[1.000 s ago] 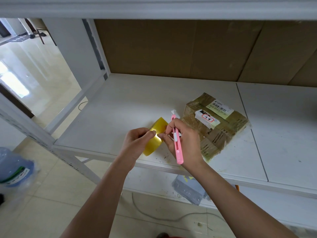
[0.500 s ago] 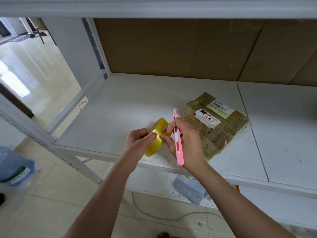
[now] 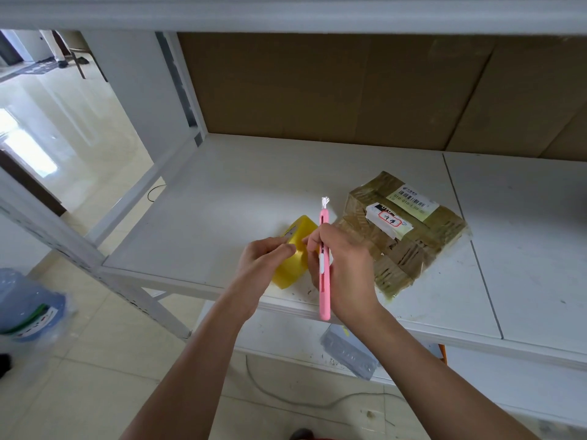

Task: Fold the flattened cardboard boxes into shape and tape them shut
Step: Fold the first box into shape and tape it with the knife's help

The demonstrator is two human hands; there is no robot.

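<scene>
A yellow roll of tape (image 3: 293, 260) is held above the front edge of the white shelf (image 3: 222, 198). My left hand (image 3: 263, 260) grips the roll from the left, thumb and fingers on its rim. My right hand (image 3: 344, 268) holds a pink utility knife (image 3: 324, 265) upright, blade end up, while its fingertips touch the roll's edge. A small cardboard box (image 3: 403, 233), wrapped in clear tape and carrying shipping labels, lies on the shelf just right of my right hand.
Flat brown cardboard sheets (image 3: 349, 90) stand against the back of the shelf. A lower shelf holds a grey plastic bag (image 3: 346, 350). A blue water jug (image 3: 28, 309) stands on the tiled floor at left. A cable (image 3: 286, 398) lies on the floor.
Both hands have lifted slightly with the roll and knife. The roll has turned a little in my left hand, and my right fingertips stay at its edge.
</scene>
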